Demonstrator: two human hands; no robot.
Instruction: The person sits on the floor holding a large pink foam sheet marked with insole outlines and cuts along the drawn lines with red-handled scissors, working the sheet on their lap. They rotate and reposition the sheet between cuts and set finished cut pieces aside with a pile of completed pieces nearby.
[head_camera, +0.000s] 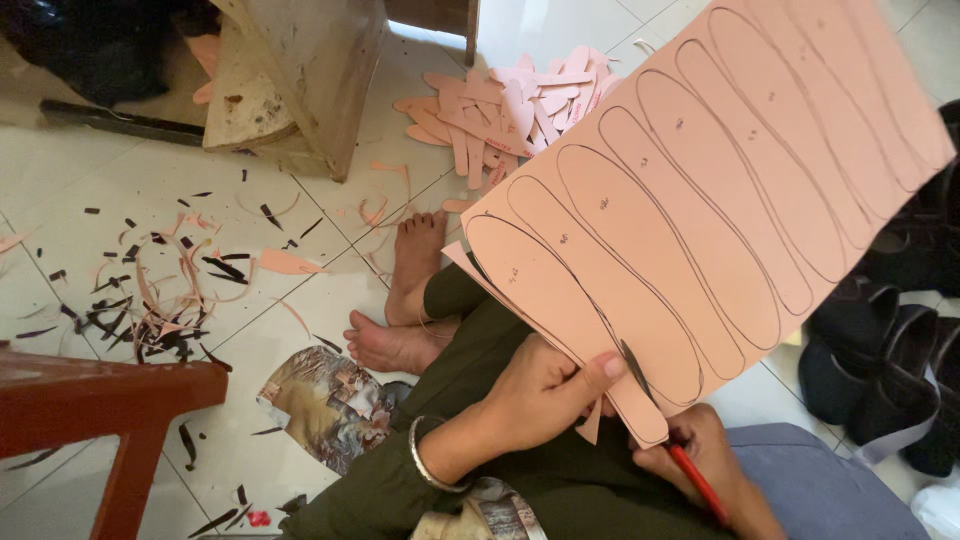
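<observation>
While the left hand (545, 392) pinches the pink sheet (700, 190), the right hand's (700, 462) grip closes around red-handled scissors (690, 470).

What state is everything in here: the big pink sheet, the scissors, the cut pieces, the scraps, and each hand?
Pink sheet: marked with sole outlines, partly cut at its lower corner.
Left hand: gripping the sheet's lower edge.
Right hand: closed on red-handled scissors, blade in the sheet.
Cut-out soles: piled loosely on the floor.
Scraps: scattered across the tiles.
</observation>
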